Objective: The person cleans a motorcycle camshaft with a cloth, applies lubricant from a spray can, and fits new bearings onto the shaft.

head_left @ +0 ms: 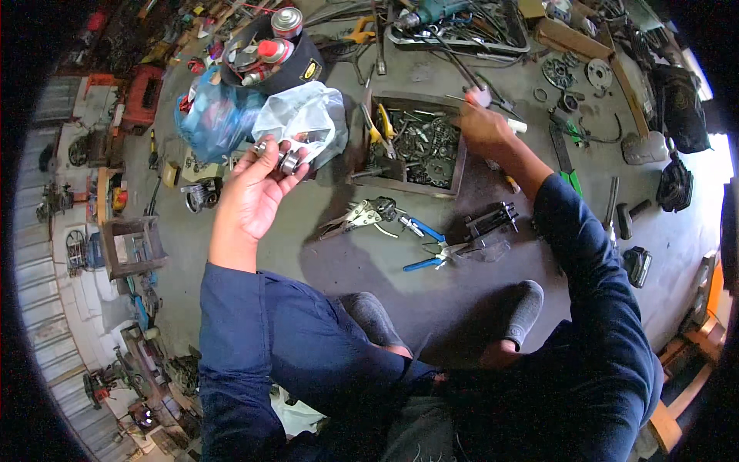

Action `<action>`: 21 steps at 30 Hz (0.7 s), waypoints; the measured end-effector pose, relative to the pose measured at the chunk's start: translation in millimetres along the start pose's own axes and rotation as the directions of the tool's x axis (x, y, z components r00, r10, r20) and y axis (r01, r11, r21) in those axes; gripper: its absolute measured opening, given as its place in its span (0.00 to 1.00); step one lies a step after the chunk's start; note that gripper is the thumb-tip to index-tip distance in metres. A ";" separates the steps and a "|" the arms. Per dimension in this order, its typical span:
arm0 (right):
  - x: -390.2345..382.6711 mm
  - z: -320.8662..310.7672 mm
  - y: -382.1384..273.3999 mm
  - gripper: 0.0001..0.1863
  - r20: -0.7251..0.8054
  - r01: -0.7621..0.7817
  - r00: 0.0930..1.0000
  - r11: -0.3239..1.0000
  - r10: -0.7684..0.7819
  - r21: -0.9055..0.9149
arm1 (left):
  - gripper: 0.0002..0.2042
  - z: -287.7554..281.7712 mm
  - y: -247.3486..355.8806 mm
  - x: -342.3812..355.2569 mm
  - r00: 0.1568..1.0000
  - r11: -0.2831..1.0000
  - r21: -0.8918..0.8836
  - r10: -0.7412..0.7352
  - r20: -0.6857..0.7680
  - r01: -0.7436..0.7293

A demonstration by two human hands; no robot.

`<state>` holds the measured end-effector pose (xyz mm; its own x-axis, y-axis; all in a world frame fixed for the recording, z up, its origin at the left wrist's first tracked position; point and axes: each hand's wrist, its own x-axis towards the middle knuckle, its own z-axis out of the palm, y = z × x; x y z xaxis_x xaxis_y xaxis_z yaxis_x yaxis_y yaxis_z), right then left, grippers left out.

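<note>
My left hand [257, 199] is raised at the left of the work area, fingers curled round small shiny metal parts, among them a ring-shaped metal part [289, 162]. Behind it sits a white plastic bag [304, 115]. My right hand [486, 132] is over the right rim of a wooden tray [403, 185] full of small metal pieces; motion smears its fingers, so whether they hold anything is unclear. Yellow-handled pliers [380, 127] lean inside the tray. Nearer to me on the floor lie locking pliers [362, 215], blue-handled pliers [439, 254] and a black metal part [491, 223].
A black bucket [292, 77] with spray cans stands far left, beside a blue plastic bag [215, 112]. A tool tray [462, 50] is at the back. Metal discs [599, 75], a hammer [630, 219] and a black battery pack [637, 266] lie to the right. My feet rest close in front.
</note>
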<state>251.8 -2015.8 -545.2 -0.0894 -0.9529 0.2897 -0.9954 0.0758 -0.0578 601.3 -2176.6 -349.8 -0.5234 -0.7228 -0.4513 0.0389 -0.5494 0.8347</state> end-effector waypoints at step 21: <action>60.6 17.9 -26.4 0.13 0.288 -0.070 0.943 0.747 -0.166 0.661 | 0.08 10.0 0.5 -21.8 0.996 0.998 -0.063 0.005 0.093 0.001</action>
<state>273.2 -2080.8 -543.1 0.0905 -0.9959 0.0077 -0.7157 -0.0704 -0.6949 604.2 -2156.9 -336.3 -0.6001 -0.6831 -0.4161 0.0916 -0.5755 0.8127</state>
